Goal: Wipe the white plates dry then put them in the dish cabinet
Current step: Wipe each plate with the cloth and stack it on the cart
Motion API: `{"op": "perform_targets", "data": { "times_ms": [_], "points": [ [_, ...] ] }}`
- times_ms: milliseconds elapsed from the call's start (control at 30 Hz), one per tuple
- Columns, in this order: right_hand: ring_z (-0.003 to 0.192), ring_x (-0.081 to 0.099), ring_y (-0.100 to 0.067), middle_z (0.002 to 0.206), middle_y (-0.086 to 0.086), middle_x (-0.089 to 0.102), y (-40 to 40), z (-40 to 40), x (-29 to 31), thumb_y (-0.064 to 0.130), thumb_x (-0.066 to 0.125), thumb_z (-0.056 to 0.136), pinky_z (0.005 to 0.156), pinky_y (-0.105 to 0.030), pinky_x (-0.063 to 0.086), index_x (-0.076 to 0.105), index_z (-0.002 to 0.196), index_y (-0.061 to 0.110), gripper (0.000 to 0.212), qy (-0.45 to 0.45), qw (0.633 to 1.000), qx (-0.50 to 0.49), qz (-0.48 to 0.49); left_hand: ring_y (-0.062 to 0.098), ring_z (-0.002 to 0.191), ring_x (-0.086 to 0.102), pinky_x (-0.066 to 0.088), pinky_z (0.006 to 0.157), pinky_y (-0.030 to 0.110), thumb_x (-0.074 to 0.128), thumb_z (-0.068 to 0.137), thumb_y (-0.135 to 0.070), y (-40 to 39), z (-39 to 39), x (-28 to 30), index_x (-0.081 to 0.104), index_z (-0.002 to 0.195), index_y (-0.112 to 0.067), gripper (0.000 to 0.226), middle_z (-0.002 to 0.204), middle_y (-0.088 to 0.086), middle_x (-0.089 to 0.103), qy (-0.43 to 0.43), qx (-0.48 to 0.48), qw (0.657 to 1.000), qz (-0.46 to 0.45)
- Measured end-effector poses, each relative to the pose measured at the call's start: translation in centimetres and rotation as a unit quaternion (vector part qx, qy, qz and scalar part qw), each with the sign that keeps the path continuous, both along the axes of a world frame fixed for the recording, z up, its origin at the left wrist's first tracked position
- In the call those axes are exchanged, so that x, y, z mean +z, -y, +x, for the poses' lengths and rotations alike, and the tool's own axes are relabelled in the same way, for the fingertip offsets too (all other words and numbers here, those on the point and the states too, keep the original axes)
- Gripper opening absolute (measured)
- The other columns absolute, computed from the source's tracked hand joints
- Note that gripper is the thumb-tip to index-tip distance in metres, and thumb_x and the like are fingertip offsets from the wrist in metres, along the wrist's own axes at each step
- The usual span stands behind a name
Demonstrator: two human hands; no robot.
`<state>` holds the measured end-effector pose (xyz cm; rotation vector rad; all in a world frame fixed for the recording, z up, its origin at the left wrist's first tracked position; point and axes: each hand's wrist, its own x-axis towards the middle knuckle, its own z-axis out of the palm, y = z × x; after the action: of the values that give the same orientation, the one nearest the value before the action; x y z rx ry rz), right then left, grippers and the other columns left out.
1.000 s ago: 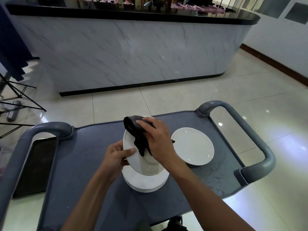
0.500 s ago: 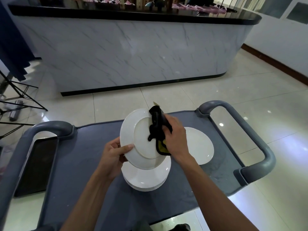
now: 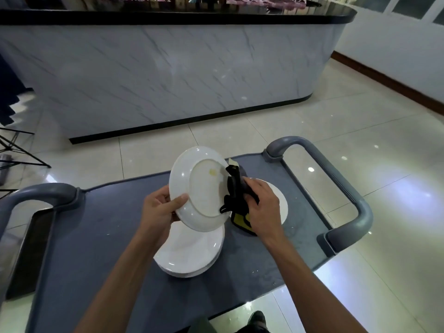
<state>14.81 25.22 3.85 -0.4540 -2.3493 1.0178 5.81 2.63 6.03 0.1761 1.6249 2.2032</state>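
Fingers point(image 3: 179, 200) of the left hand point(image 3: 158, 210) pinch the rim of a tilted white plate point(image 3: 199, 188), underside up, above the stack of plates point(image 3: 189, 251) on the cart surface point(image 3: 101, 236). Right hand point(image 3: 262, 207) grips a dark cloth point(image 3: 234, 195) against the plate's right edge; another plate point(image 3: 281, 203) lies behind.

No readable text or labels.

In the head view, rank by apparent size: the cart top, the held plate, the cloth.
1. cart top, by far the largest.
2. held plate, gripped by the left hand.
3. cloth, bunched in the right hand, partly hidden.
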Motion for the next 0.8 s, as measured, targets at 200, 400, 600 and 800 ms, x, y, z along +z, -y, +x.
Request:
{"op": "perform_targets", "data": {
  "times_ms": [200, 400, 600, 800],
  "points": [
    [0.109, 0.060, -0.014, 0.117, 0.004, 0.066, -5.2, 2.7, 0.1, -0.004, 0.059, 0.091, 0.098, -0.027, 0.049, 0.068, 0.126, 0.016, 0.041, -0.006, 1.000, -0.017, -0.002, 0.037, 0.094, 0.069, 0.056, 0.081, 0.050, 0.067, 0.090, -0.003, -5.5, 0.1, 0.8, 0.073, 0.105, -0.011, 0.018, 0.099, 0.015, 0.074, -0.118, 0.023, 0.981, -0.150],
    [0.107, 0.059, -0.004, 0.115, 0.007, 0.066, -9.8, 4.8, 0.3, 0.000, 0.061, 0.093, 0.094, -0.013, 0.043, 0.068, 0.125, 0.018, 0.038, -0.029, 0.999, -0.023, -0.028, 0.004, 0.080, 0.066, 0.046, 0.063, 0.011, 0.069, 0.089, -0.014, -11.4, 0.3, 0.0, 0.073, 0.107, -0.020, 0.019, 0.091, -0.009, 0.071, -0.300, 0.051, 0.892, -0.335],
    [0.111, 0.060, -0.007, 0.119, 0.007, 0.065, -13.8, 6.8, 0.2, -0.002, 0.061, 0.092, 0.098, -0.017, 0.046, 0.068, 0.127, 0.018, 0.041, -0.026, 0.998, -0.021, -0.046, 0.018, 0.057, 0.055, 0.036, 0.053, 0.015, 0.068, 0.091, -0.013, -15.8, 2.0, -1.6, 0.070, 0.099, -0.016, 0.010, 0.074, -0.001, 0.067, -0.428, 0.026, 0.787, -0.443],
    [0.111, 0.060, -0.011, 0.119, 0.007, 0.064, -16.7, 8.2, -0.4, -0.005, 0.060, 0.090, 0.100, -0.025, 0.047, 0.067, 0.127, 0.017, 0.044, -0.032, 0.998, -0.009, -0.048, 0.038, 0.053, 0.059, 0.045, 0.051, 0.032, 0.068, 0.085, -0.001, -19.4, 4.2, -2.6, 0.073, 0.106, -0.014, 0.025, 0.069, 0.011, 0.069, -0.459, 0.010, 0.725, -0.514]
  ]
}}
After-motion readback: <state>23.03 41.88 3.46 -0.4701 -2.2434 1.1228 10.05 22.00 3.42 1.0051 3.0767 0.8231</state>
